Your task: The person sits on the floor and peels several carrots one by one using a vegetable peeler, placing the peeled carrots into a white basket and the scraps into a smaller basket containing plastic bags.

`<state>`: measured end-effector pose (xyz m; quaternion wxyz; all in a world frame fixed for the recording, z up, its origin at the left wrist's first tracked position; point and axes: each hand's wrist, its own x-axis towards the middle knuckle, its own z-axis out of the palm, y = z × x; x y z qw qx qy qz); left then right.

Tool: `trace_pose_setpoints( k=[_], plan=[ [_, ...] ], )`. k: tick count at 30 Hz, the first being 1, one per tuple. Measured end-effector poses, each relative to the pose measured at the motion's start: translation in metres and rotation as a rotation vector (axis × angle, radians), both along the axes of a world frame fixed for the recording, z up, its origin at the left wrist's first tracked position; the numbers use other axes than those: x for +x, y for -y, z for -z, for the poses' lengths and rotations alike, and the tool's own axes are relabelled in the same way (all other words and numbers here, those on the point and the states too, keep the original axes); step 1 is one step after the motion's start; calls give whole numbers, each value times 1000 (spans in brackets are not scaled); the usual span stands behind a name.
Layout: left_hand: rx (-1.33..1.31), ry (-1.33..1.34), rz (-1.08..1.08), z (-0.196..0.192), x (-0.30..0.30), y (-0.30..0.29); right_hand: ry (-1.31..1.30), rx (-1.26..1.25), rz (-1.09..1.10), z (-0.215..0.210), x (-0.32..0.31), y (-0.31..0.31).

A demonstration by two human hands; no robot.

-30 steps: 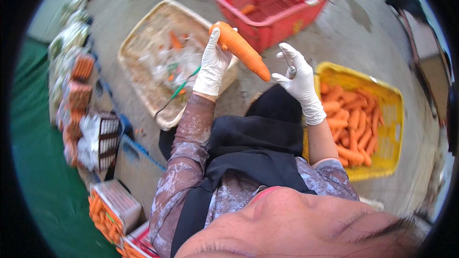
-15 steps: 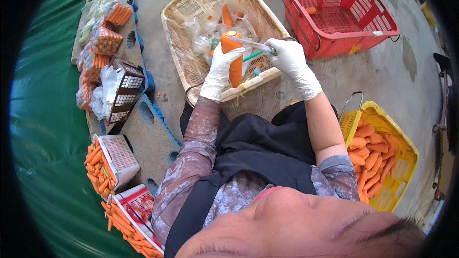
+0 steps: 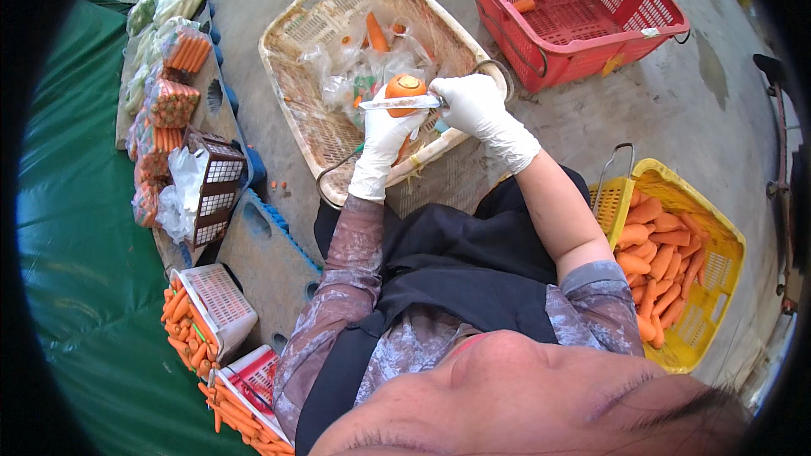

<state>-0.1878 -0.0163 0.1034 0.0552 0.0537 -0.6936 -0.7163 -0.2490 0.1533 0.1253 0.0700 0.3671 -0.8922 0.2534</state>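
Note:
My left hand point(image 3: 387, 133), in a white glove, is wrapped round a thick carrot point(image 3: 406, 85) held upright, its cut top facing up. In my right hand point(image 3: 483, 108), gloved too, is a knife point(image 3: 384, 104). Its blade lies flat across the carrot just below the top, pointing left; the handle is mostly hidden by my fingers. Both hands are over the near edge of a dirty white basket point(image 3: 291, 122). Inside it are crumpled clear plastic bags point(image 3: 325, 72) and a carrot piece point(image 3: 376, 32).
Beyond, to the right, stands a red basket point(image 3: 583, 55) with one carrot piece. A yellow basket point(image 3: 718, 283) full of carrots point(image 3: 663, 253) is at my right. On the left are bagged carrots point(image 3: 173, 101), a brown crate point(image 3: 221, 181) and white baskets point(image 3: 221, 291) beside spilled-out carrots.
The knife has swung from slanting beside the carrot to lying level across it. My right hand has come left and down, and the carrot now tilts its top toward me. The whole view has shifted slightly.

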Motion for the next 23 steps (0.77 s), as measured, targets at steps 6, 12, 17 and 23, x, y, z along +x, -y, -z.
trace_pose_setpoints(
  k=[6, 12, 17, 23],
  plan=[
    [-187, -98, -67, 5, 9, 5, 41, 49, 40, 4, 0, 10],
    [-420, -352, -82, -9, 33, 5, 22, 413, 211, 33, -27, -2],
    [-401, -401, -139, -65, 41, 16, 61, 330, 311, 47, -29, -20],
    [-193, -399, -375, -57, -1, 29, 91, 335, 451, 22, -56, -38]
  ],
)
